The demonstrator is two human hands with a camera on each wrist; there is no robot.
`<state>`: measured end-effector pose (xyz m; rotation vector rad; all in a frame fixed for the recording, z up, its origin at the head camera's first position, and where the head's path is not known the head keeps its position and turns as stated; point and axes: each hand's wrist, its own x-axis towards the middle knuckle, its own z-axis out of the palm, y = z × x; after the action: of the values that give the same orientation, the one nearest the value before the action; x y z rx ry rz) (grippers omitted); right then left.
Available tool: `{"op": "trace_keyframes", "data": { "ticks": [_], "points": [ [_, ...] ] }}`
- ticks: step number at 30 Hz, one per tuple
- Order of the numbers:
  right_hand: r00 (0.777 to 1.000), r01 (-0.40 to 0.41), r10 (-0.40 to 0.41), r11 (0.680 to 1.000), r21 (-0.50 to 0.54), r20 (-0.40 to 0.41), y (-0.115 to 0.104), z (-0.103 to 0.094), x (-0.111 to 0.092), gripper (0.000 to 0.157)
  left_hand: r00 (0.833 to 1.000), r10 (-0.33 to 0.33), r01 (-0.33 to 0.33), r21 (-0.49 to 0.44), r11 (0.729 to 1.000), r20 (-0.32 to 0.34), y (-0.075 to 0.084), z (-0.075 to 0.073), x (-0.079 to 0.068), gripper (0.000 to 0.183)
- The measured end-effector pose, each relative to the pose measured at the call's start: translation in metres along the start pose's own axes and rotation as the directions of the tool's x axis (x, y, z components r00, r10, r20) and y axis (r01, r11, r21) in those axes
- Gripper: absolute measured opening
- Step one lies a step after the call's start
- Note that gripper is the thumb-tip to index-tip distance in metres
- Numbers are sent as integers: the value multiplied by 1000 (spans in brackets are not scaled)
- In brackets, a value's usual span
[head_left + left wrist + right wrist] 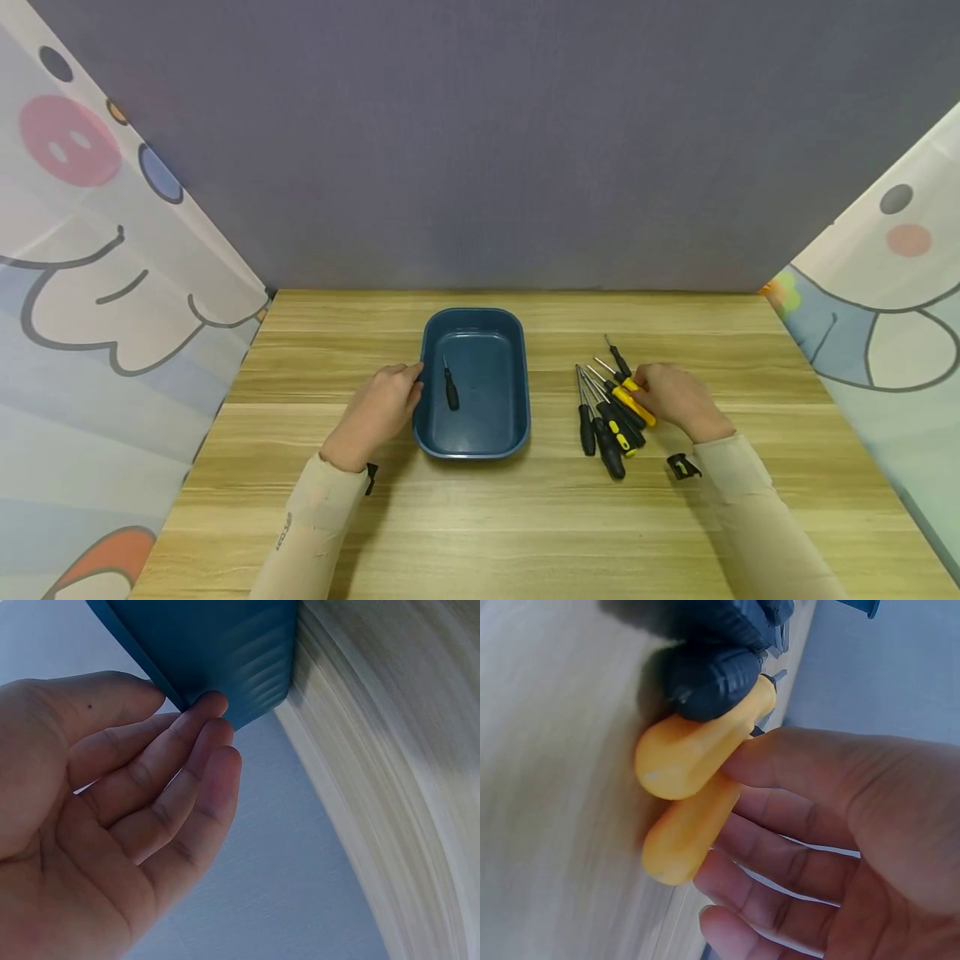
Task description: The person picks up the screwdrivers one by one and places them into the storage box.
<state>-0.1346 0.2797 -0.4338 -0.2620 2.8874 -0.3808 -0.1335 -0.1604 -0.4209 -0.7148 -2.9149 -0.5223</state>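
Note:
A blue plastic tray stands mid-table with one small black screwdriver lying inside. My left hand pinches the tray's left rim; in the left wrist view its thumb is at the rim and the fingers are against the outer wall. To the right of the tray, several screwdrivers lie in a loose fan. There my right hand holds a yellow-handled screwdriver between thumb and fingers. Another yellow-handled screwdriver lies right beside it, against a thick black handle.
Left in the fan are a slim black screwdriver, a thick black one and a black-and-yellow one. A small black screwdriver lies at the far end. Behind the wooden table rises a grey panel; printed cloths flank both sides.

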Motion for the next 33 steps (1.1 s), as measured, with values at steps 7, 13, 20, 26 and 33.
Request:
{"op": "trace_keyframes", "data": {
  "ticks": [7,13,20,26,33],
  "points": [
    [1000,20,-20,1000,8,10,-1,-2,1,12,1000,-1,1,2,1000,5,1,-1,0,33],
    [999,46,-47,998,52,12,-4,-8,2,15,1000,-12,12,6,1000,16,2,-1,0,33],
    [998,57,-61,990,130,26,-17,-19,6,20,1000,-15,15,-3,1000,11,2,-2,-1,33],
    [997,76,-77,989,125,8,-37,-28,13,20,1000,-10,11,-3,1000,8,2,-3,-1,33],
    [994,105,-106,983,148,-1,-74,-39,23,23,1000,-15,15,-11,1000,17,3,-3,0,33]
  ]
}}
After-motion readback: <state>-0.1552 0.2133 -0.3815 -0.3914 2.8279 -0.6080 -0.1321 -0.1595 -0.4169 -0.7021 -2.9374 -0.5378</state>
